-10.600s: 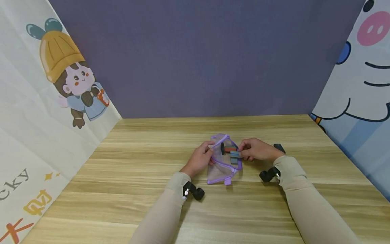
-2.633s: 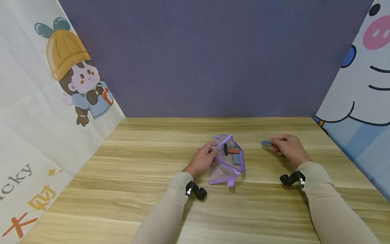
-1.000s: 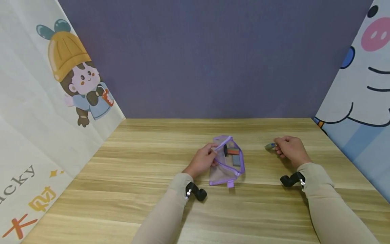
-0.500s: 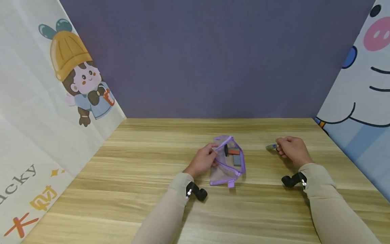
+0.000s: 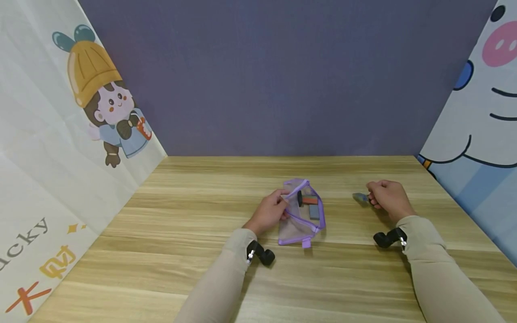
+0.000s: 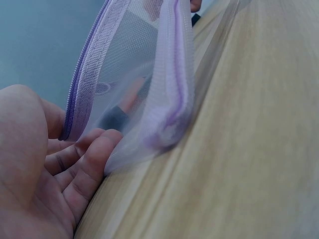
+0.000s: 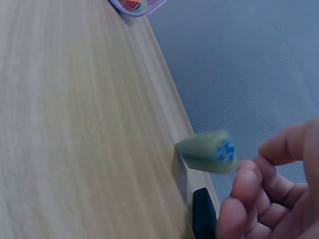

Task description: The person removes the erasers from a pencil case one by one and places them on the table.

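Observation:
A purple-edged mesh zip pouch (image 5: 288, 232) lies on the table, its mouth spread. My left hand (image 5: 267, 212) pinches its edge; the left wrist view shows the fingertips at the zip and mesh (image 6: 89, 99). Inside the pouch are a black piece (image 5: 300, 198), a red-orange block (image 5: 310, 200) and a grey block (image 5: 314, 211). At the right, a small green block (image 7: 202, 152) with blue marks on its end tilts on the table, slightly blurred. Just beside it, my right hand (image 7: 286, 189) has loosely curled fingers, with the block outside the fingertips.
A black block (image 7: 203, 214) lies on the table by the right fingers, hidden behind the hand in the head view. The wooden table (image 5: 194, 224) ends at a dark blue-grey panel (image 5: 258, 80). Printed cloths hang at both sides.
The right hand has carried the block from the pouch to the right, turned it, and let it go; over the last second the block tips. The left hand stays on the pouch.

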A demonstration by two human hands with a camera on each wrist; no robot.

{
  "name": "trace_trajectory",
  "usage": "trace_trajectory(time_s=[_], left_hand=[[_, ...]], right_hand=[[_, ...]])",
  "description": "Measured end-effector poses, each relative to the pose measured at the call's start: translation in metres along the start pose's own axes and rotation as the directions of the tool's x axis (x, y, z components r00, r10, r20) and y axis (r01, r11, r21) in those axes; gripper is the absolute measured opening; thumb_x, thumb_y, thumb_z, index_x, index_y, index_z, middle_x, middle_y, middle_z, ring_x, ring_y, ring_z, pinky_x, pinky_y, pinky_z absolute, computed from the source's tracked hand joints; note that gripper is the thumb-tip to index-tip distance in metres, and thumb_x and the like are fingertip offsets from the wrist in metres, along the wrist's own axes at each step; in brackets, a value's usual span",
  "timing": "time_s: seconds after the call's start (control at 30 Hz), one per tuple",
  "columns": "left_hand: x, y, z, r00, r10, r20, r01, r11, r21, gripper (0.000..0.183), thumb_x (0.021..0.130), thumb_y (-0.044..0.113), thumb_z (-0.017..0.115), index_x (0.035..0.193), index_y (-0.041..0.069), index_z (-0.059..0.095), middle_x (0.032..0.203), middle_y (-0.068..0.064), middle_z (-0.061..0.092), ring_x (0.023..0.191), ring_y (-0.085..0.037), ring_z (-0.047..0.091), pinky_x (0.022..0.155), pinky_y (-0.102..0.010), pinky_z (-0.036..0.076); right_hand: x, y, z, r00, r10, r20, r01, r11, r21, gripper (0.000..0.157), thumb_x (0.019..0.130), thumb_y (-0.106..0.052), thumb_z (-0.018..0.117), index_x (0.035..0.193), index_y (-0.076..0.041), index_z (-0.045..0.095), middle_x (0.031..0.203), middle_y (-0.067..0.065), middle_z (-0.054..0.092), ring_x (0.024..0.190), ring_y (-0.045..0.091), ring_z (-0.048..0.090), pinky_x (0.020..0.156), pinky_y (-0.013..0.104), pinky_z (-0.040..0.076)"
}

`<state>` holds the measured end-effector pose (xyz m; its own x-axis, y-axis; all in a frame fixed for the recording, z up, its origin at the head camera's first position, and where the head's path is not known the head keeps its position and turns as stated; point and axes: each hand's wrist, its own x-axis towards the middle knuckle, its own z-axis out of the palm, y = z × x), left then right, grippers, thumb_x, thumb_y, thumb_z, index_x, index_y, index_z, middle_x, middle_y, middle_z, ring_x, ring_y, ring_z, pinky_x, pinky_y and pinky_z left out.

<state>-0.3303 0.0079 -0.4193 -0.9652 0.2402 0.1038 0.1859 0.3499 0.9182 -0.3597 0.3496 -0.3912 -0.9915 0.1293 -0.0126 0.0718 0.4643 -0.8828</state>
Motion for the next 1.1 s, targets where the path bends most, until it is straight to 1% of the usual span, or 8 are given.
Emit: trace_trajectory(time_s=[0.23,0.47,0.7,0.93,1.1], left_hand=[[0.0001,-0.0004,-0.0001,1.000,-0.002,0.001,0.002,1.000,-0.002,0.036,0.103,0.014,0.052,0.139,0.007,0.056,0.085,-0.007,0.063,0.071,-0.015,0.066,0.066,-0.029,0.058],[0.0010,-0.0003,0.0000,1.000,0.003,-0.002,-0.003,1.000,0.003,0.036,0.103,0.014,0.052,0.139,0.008,0.056,0.085,-0.007,0.063,0.071,-0.015,0.066,0.065,-0.029,0.058],[0.0002,0.0012,0.0006,1.000,0.002,-0.002,-0.002,1.000,0.007,0.036,0.103,0.013,0.052,0.138,0.007,0.056,0.085,-0.007,0.063,0.071,-0.016,0.066,0.066,-0.029,0.058],[-0.0001,0.0013,0.0001,1.000,0.007,-0.003,-0.007,1.000,0.021,0.036,0.104,0.014,0.051,0.139,0.007,0.056,0.086,-0.006,0.063,0.071,-0.015,0.066,0.066,-0.029,0.058],[-0.0004,0.0013,0.0001,1.000,0.006,-0.002,-0.006,1.000,0.018,0.036,0.104,0.014,0.051,0.139,0.008,0.056,0.086,-0.006,0.063,0.071,-0.015,0.066,0.066,-0.029,0.058]], right_hand=[[0.0016,-0.0001,0.0005,1.000,0.009,-0.019,-0.009,1.000,-0.007,0.039,0.100,-0.030,0.050,0.106,0.007,0.058,0.075,-0.001,0.061,0.060,0.007,0.057,0.054,0.026,0.054],[0.0013,-0.0002,0.0022,1.000,0.000,-0.012,0.000,1.000,-0.005,0.036,0.099,-0.028,0.051,0.103,0.008,0.058,0.075,0.002,0.062,0.059,0.007,0.058,0.054,0.026,0.055],[0.0020,-0.0011,0.0028,1.000,0.006,-0.012,-0.006,1.000,-0.001,0.038,0.099,-0.029,0.051,0.106,0.007,0.058,0.076,0.001,0.062,0.061,0.006,0.058,0.055,0.026,0.055],[0.0010,-0.0036,0.0056,1.000,-0.003,0.011,0.002,0.999,0.048,0.037,0.099,-0.028,0.051,0.105,0.008,0.057,0.075,-0.001,0.061,0.062,0.006,0.058,0.055,0.025,0.055],[-0.0006,-0.0075,0.0083,0.999,-0.021,0.045,0.020,0.999,0.038,0.037,0.100,-0.027,0.050,0.107,0.009,0.057,0.078,0.001,0.062,0.063,0.006,0.060,0.056,0.026,0.056]])
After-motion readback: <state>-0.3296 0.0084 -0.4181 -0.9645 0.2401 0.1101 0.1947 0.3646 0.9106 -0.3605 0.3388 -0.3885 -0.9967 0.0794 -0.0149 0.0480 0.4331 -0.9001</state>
